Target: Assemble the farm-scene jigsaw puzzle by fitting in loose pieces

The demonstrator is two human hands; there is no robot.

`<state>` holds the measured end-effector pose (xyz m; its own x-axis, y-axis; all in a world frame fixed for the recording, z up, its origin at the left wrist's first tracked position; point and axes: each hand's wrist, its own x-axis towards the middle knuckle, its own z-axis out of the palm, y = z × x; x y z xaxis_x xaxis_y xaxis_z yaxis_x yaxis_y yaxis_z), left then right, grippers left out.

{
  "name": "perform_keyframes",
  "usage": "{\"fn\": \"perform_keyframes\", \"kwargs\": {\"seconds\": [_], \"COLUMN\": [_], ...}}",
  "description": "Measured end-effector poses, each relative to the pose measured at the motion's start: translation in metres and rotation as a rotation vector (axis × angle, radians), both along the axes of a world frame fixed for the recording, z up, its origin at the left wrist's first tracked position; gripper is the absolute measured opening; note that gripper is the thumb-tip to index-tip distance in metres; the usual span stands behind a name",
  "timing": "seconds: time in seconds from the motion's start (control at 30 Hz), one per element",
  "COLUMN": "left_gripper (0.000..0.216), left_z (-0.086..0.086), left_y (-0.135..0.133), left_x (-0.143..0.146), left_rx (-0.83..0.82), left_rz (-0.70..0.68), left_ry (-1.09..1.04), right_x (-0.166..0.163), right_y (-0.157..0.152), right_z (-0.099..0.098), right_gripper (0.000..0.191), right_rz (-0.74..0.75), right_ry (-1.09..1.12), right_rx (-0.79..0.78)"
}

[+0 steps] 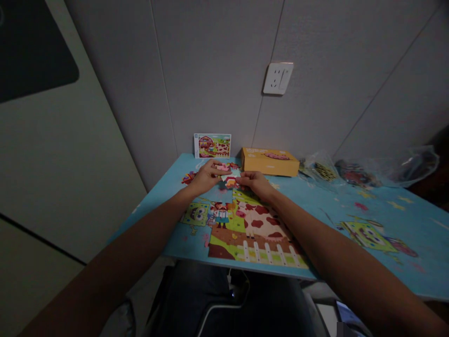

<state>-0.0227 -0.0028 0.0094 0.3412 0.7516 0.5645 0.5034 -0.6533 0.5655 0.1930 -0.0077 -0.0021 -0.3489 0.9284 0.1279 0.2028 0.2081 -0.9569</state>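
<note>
Beyond the puzzle (pixel 261 222), an upright picture card (pixel 213 146), yellow box (pixel 270 161), plastic bags (pixel 324 172).

Dim, diffuse illumination, its direction hard to judge from here. The grey wall (pixel 217 70) darkens toward the upper right; the wall socket (pixel 278 78) is among the brightest patches. Dull highlights mark the plastic bags (pixel 324 172). The forearms (pixel 143 243) lie in shade, and the lap (pixel 196 285) below the table (pixel 315 203) is almost black, near a small bluish glint (pixel 232 294). Detail softens around the fingers (pixel 248 179) and puzzle pieces (pixel 229 181). Wide-angle distortion stretches the forearms toward the margins.
</note>
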Motion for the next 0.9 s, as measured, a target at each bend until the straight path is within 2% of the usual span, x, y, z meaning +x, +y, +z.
{"fn": "perform_keyframes", "kwargs": {"seconds": [0.13,0.2,0.33,0.53,0.63,0.77,0.9], "left_gripper": [0.044,0.044,0.033,0.025,0.032,0.052,0.05], "left_z": [0.0029,0.0042,0.0048,0.0068,0.0081,0.0073,0.0022], "left_y": [0.0009,0.0001,-0.0026,0.0014,0.0043,0.0046,0.0018], "left_x": [-0.0003,0.0001,0.0012,0.0007,-0.0012,-0.0018,0.0029], "left_rx": [-0.101,-0.157,-0.201,-0.132,-0.13,-0.19,-0.326], "left_rz": [-0.097,-0.099,-0.031,0.102,0.113,0.119,-0.03], "left_ry": [-0.117,-0.184,-0.29,-0.417,-0.504,-0.513,-0.438], "right_x": [-0.0023,-0.0022,-0.0014,0.001,0.0024,0.0017,-0.0017], "right_y": [-0.0006,0.0004,0.0033,0.0062,0.0076,0.0069,0.0014], "right_z": [0.0004,0.0003,-0.0004,-0.0011,-0.0021,-0.0014,0.0035], "right_gripper": [0.036,0.036,0.036,0.037,0.036,0.034,0.035], "right_rz": [-0.049,-0.071,-0.123,-0.182,-0.18,-0.169,-0.132], "right_ry": [0.002,0.018,0.075,0.1,0.117,0.119,0.103], "right_rx": [0.027,0.057,0.09,0.085,0.111,0.125,0.145]}}
